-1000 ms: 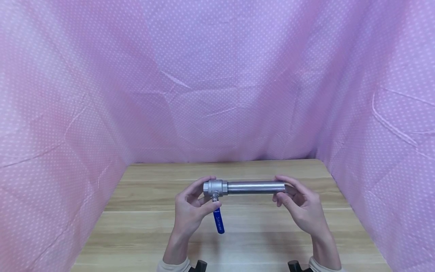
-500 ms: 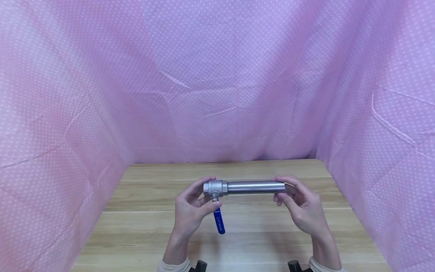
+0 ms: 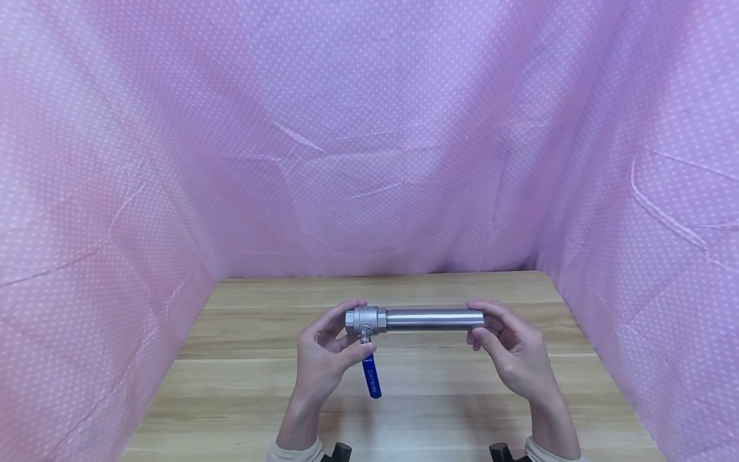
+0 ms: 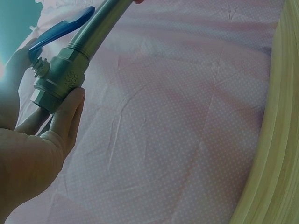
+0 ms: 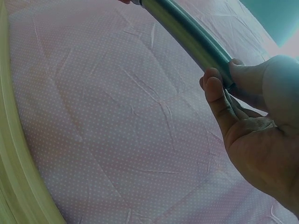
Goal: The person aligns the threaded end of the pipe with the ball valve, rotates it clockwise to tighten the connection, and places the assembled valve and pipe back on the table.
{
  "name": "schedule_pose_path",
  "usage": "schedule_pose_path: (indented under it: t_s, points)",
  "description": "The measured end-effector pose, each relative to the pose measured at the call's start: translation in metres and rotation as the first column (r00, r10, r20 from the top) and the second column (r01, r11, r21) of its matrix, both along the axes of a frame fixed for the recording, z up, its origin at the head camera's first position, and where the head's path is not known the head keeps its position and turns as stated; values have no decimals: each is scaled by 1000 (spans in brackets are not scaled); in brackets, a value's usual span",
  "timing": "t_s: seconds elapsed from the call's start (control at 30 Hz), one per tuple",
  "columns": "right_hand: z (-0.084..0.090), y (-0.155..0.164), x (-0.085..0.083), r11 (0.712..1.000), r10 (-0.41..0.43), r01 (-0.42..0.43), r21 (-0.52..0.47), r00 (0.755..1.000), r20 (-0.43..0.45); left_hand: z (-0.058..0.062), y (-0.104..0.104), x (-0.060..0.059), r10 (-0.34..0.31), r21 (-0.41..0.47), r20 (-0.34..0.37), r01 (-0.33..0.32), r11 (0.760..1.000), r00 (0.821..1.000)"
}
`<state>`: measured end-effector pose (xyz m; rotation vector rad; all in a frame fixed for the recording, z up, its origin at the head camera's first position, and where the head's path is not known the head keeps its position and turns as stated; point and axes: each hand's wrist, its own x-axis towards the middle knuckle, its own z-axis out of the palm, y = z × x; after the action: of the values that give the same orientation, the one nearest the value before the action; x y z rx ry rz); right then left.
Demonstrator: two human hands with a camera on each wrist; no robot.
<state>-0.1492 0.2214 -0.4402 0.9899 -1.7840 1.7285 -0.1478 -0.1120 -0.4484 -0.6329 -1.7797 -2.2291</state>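
A person holds a metal assembly level in the air above a wooden table, seen from a head camera looking down. The left hand grips a steel valve at the left end, thumb and fingers curled round its hexagonal body. A blue lever hangs down from the valve toward the person, near the left palm. A smooth steel pipe runs straight out of the valve to the right. The right hand grasps the pipe's far end, fingers over the top and thumb beneath. In the left wrist view the valve sits between thumb and fingers, and raised lettering on it is too blurred to read. In the right wrist view the fingertips close on the pipe. Pink dotted cloth hangs behind and at both sides of the table. Pale sleeve cuffs show at the bottom edge.
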Motion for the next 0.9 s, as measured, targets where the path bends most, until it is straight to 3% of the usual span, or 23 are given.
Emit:
schedule_pose_path:
  t_s: [0.9]
  points:
    - [2,0,1,999,44,-44,-17,999,12,-1,0,-1,3,2,-7,-3,1000,1000]
